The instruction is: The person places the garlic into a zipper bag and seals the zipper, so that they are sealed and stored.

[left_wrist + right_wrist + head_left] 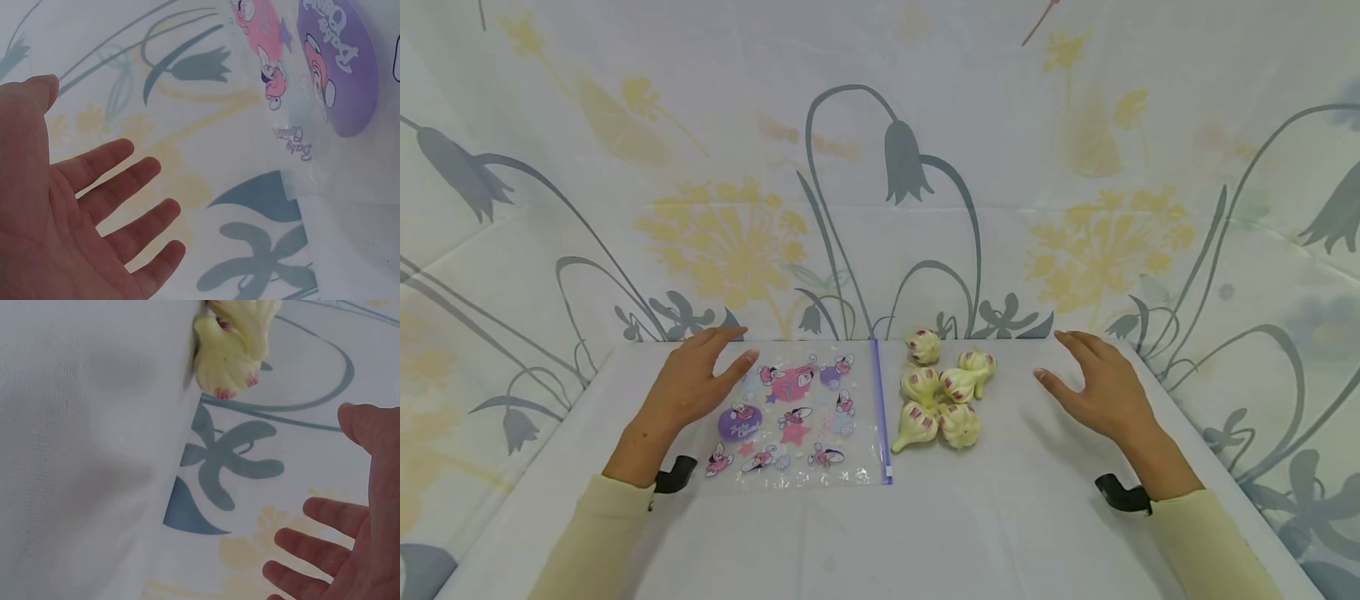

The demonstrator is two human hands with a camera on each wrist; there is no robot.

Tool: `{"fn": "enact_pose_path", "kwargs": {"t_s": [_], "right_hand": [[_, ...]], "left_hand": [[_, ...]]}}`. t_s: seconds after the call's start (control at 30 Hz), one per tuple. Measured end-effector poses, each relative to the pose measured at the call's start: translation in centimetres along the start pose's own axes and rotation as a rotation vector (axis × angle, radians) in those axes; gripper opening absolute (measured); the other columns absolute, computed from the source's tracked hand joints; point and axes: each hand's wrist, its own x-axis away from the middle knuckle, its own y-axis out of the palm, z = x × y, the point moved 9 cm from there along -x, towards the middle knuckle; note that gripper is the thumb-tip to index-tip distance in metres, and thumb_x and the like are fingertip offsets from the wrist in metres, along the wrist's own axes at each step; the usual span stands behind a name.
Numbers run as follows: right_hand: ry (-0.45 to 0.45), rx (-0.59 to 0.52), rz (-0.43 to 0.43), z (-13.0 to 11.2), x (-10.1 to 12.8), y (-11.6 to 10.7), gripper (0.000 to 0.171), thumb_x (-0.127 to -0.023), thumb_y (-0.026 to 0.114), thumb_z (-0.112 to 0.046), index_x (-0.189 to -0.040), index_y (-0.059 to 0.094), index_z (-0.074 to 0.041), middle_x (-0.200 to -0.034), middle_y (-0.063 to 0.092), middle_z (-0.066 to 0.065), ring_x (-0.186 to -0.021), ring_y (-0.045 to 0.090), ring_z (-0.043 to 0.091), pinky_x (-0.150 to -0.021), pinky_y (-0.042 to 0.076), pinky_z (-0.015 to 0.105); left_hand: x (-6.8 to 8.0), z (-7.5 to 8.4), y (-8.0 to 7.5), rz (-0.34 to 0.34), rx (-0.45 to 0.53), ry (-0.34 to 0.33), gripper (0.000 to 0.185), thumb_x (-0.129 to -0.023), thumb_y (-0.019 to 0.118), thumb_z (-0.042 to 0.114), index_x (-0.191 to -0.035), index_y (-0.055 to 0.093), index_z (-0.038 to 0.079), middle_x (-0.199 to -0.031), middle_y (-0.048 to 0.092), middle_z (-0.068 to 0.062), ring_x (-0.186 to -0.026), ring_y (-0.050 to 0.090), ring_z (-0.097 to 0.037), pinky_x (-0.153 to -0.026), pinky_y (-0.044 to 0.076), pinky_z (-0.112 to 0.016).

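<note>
Both hands hover spread and empty over the surface [925, 533], left hand [688, 385] at the printed zip bag's [805, 421] left edge, right hand [1101, 392] just right of the garlic bulbs [943, 392] beside the bag's zipper

A clear cartoon-printed zip bag [801, 417] lies flat; six pale garlic bulbs [946, 390] cluster just beside it.

A right hand [359, 550] hovers with fingers [325, 512] spread and holding nothing, well apart from pale yellow garlic bulbs [228, 347] lying on a white tablecloth [81, 456] against a floral backdrop [294, 456].
</note>
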Motion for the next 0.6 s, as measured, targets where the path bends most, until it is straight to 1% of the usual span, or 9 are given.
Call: {"fn": "enact_pose_path", "kwargs": {"t_s": [0.23, 0.47, 0.6], "right_hand": [[-0.015, -0.009, -0.002, -0.7, -0.1, 0.0, 0.071, -0.095, 0.078, -0.042, -0.149, 0.056, 0.000, -0.149, 0.053, 0.031, -0.133, 0.050, 0.057, -0.105, 0.039, 0.074], [-0.037, -0.032, 0.010, -1.8, -0.1, -0.3, 0.068, -0.094, 0.080, -0.036, -0.146, 0.058, 0.002, -0.148, 0.054, 0.031, -0.134, 0.050, 0.056, -0.107, 0.039, 0.073], [-0.047, -0.029, 0.010, -2.3, 0.1, -0.3, 0.068, -0.094, 0.080, -0.036, -0.146, 0.058, 0.001, -0.148, 0.055, 0.030, -0.134, 0.051, 0.056, -0.107, 0.040, 0.073]], "left_hand": [[-0.1, 0.4, 0.2, -0.001, 0.011, 0.014, 0.063, -0.109, 0.054, 0.050, -0.155, 0.052, 0.007, -0.157, 0.052, -0.024, -0.146, 0.045, -0.050, -0.117, 0.034, -0.070], [0.1, 1.3, 0.3, -0.012, 0.028, 0.040, 0.061, -0.109, 0.055, 0.048, -0.155, 0.053, 0.007, -0.155, 0.054, -0.024, -0.144, 0.047, -0.050, -0.116, 0.035, -0.070], [0.0, 1.6, 0.6, -0.013, 0.028, 0.049, 0.061, -0.109, 0.055, 0.048, -0.154, 0.054, 0.007, -0.154, 0.054, -0.024, -0.143, 0.048, -0.050, -0.116, 0.035, -0.070]]}}
